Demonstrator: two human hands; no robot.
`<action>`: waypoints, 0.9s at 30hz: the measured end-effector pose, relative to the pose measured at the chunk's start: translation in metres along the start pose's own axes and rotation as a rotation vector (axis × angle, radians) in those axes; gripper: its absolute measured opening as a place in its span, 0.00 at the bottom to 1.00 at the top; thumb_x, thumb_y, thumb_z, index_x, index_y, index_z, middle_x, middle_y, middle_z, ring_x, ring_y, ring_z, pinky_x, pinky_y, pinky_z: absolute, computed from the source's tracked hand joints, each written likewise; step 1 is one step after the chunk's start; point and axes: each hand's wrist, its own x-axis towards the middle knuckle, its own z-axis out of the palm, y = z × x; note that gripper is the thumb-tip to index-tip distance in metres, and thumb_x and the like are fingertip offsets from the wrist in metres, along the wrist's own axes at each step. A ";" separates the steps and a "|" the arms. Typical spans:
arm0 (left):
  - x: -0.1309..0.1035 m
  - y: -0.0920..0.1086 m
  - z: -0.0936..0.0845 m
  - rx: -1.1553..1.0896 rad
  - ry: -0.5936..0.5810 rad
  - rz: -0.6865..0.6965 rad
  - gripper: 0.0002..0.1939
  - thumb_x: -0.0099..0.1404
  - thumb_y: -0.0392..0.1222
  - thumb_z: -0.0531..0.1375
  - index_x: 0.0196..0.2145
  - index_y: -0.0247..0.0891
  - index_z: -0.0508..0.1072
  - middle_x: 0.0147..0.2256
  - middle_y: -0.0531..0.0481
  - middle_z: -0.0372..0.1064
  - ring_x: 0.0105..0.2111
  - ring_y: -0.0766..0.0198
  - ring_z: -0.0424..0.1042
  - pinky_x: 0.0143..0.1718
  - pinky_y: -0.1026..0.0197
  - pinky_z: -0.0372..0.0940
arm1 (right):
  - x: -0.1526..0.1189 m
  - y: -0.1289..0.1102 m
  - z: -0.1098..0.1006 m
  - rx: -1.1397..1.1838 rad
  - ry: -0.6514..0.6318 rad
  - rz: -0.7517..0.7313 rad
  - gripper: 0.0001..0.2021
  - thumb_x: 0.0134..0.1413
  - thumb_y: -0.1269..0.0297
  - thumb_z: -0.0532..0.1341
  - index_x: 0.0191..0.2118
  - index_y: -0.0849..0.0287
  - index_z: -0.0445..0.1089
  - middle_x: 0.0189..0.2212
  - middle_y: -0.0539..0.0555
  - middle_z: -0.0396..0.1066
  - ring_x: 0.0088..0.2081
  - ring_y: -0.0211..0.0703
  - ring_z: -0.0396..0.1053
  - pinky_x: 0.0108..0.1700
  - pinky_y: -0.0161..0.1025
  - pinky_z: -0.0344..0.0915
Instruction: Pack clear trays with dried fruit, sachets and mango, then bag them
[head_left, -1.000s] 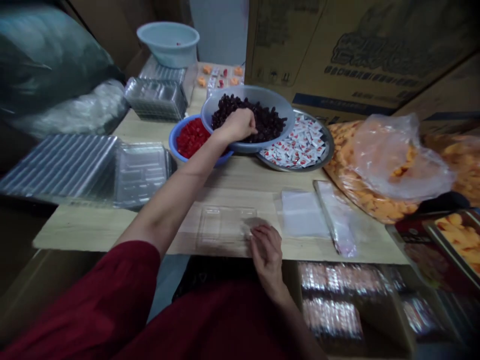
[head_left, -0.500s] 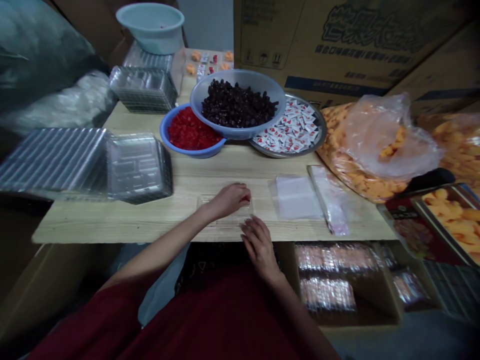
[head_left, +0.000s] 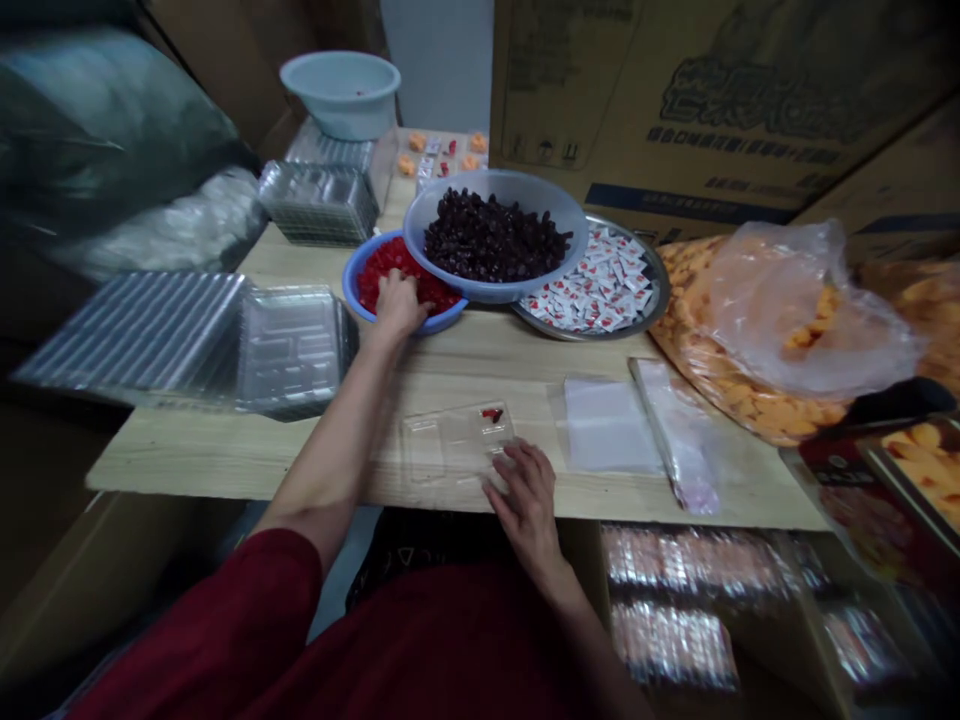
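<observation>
My left hand (head_left: pixel 401 303) reaches into a blue bowl (head_left: pixel 350 293) of small red pieces (head_left: pixel 382 262). Its fingers look spread, with their tips partly hidden among the pieces. In front of me a clear plastic tray (head_left: pixel 427 450) with compartments lies on the wooden table. A few red pieces (head_left: pixel 492 414) sit in its far right compartment. At the tray's near right corner rests my right hand (head_left: pixel 525 490), fingers apart and touching the edge. A translucent bowl of dark brown pieces (head_left: pixel 495 235) overlaps the blue bowl's right side.
A metal dish of small white-and-red packets (head_left: pixel 600 285) stands behind right. Stacked clear trays (head_left: pixel 289 340) fill the left side. Flat plastic bags (head_left: pixel 611 425) lie right of my right hand. Bags of orange pieces (head_left: pixel 750 370) sit farther right, and an open carton (head_left: pixel 615 680) of wrapped packs is below.
My left hand has left the tray and moved forward and left into the bowl of red pieces. Red pieces now show in the tray. My right hand stays at the tray's corner.
</observation>
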 end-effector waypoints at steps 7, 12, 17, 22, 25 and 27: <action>0.005 -0.006 -0.003 0.062 -0.017 -0.005 0.04 0.63 0.40 0.63 0.32 0.38 0.72 0.42 0.38 0.73 0.49 0.46 0.71 0.56 0.48 0.62 | 0.005 0.012 0.004 -0.037 -0.062 -0.062 0.19 0.64 0.60 0.65 0.59 0.49 0.69 0.63 0.57 0.66 0.69 0.57 0.56 0.68 0.70 0.53; 0.001 0.011 -0.025 -0.215 0.320 0.007 0.09 0.69 0.42 0.57 0.39 0.38 0.75 0.41 0.43 0.76 0.44 0.54 0.73 0.53 0.54 0.63 | -0.009 0.012 0.007 -0.029 -0.045 -0.023 0.18 0.66 0.62 0.63 0.60 0.50 0.69 0.62 0.57 0.68 0.68 0.57 0.59 0.67 0.68 0.57; 0.016 0.043 -0.048 -0.265 0.422 0.101 0.11 0.71 0.44 0.56 0.41 0.40 0.77 0.39 0.47 0.78 0.40 0.58 0.75 0.49 0.58 0.64 | -0.010 0.011 0.007 -0.041 -0.049 -0.027 0.19 0.65 0.63 0.64 0.60 0.49 0.70 0.62 0.57 0.68 0.67 0.58 0.60 0.66 0.69 0.58; 0.017 0.036 -0.055 -0.496 0.363 -0.086 0.04 0.61 0.40 0.64 0.33 0.38 0.75 0.29 0.50 0.74 0.31 0.62 0.73 0.41 0.60 0.67 | -0.011 0.016 0.012 -0.002 0.002 -0.015 0.18 0.65 0.67 0.62 0.59 0.50 0.71 0.61 0.58 0.68 0.67 0.59 0.59 0.63 0.66 0.64; -0.002 0.027 -0.058 -0.877 0.246 -0.260 0.10 0.56 0.44 0.69 0.32 0.36 0.75 0.26 0.52 0.73 0.26 0.67 0.72 0.34 0.64 0.68 | -0.012 0.018 0.015 0.033 0.016 -0.005 0.18 0.66 0.69 0.61 0.59 0.51 0.71 0.60 0.58 0.69 0.67 0.57 0.59 0.62 0.63 0.66; -0.017 0.025 -0.059 -1.005 0.187 -0.272 0.14 0.54 0.47 0.71 0.34 0.35 0.76 0.28 0.51 0.74 0.26 0.69 0.72 0.33 0.66 0.69 | -0.011 0.017 0.016 0.063 0.012 0.000 0.18 0.67 0.70 0.59 0.59 0.51 0.71 0.60 0.58 0.69 0.67 0.56 0.59 0.62 0.61 0.67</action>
